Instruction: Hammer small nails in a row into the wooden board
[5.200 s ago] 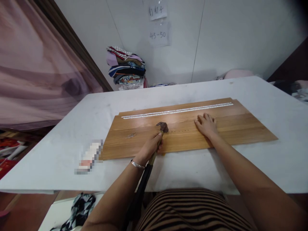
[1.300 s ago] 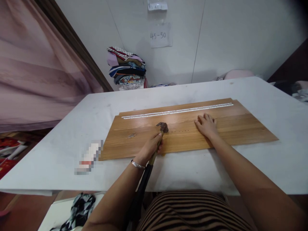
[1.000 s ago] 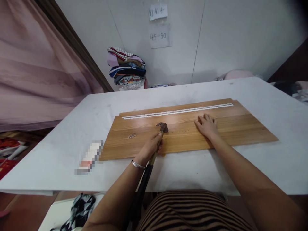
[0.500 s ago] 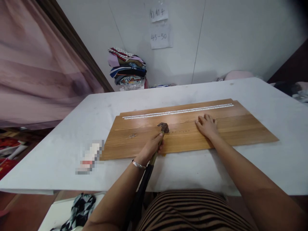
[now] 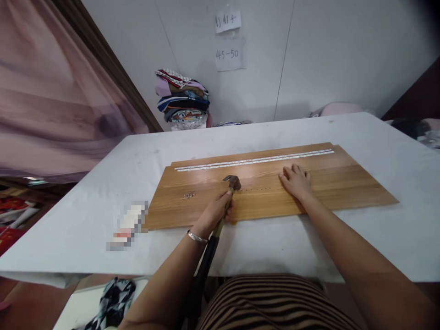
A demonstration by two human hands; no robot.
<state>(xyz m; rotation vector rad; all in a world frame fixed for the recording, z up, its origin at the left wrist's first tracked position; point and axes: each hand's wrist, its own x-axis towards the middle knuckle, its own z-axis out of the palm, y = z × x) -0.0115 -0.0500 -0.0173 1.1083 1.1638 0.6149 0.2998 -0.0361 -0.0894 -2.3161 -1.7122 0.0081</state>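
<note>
My left hand [image 5: 217, 208] is closed round the upper handle of a claw hammer [image 5: 233, 183]. The hammer's rusty head sits at the left end of a row of small dark nails [image 5: 258, 189] in a wooden board [image 5: 326, 183]; whether it touches the wood I cannot tell. Its black grip runs back under my left forearm. My right hand [image 5: 296, 181] rests on the board right of the row, fingers spread and holding nothing. A small pile of loose nails [image 5: 188, 195] lies on the board to the left of the hammer.
Two white measuring strips [image 5: 254, 160] run along the board's far side. The board lies on a white-covered table [image 5: 85, 192]. A blurred-out item [image 5: 129, 224] is left of the board. Folded clothes [image 5: 184, 98] are stacked behind the table, near a wall with paper signs [image 5: 228, 53].
The hammer head has tipped very slightly to the left in my left hand. My right hand stays in place, and the view has shifted a little.
</note>
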